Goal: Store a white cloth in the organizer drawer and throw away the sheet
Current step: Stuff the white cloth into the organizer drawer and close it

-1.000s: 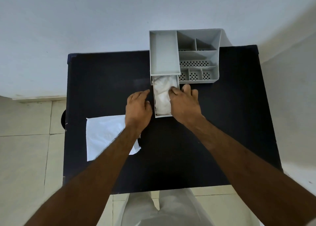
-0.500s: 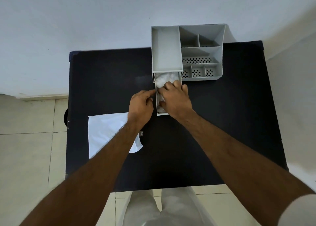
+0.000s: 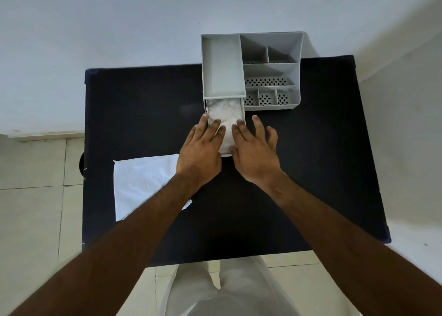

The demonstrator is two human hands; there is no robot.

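White sheet (image 3: pixel 141 186) lies flat on the black table (image 3: pixel 311 172) at roughly 9 o'clock from frame centre, its right edge hidden under the left forearm. Left hand (image 3: pixel 199 151) is flat and unclenched, fingers spread, tips resting on the drawer's left wall and on the white cloth (image 3: pixel 224 117); gripping nothing. Drawer (image 3: pixel 244 114) is pulled out toward the person from the grey organizer (image 3: pixel 251 69), which sits at 12 o'clock at the table's far edge. Cloth is bunched inside the drawer, filling its visible part. Right hand (image 3: pixel 254 153) is likewise spread and relaxed, inner fingers on the cloth and the drawer's right wall, outer fingers over bare table at 3 o'clock of the drawer. Organizer's top compartments look empty; perforated floors show in the right-hand ones.
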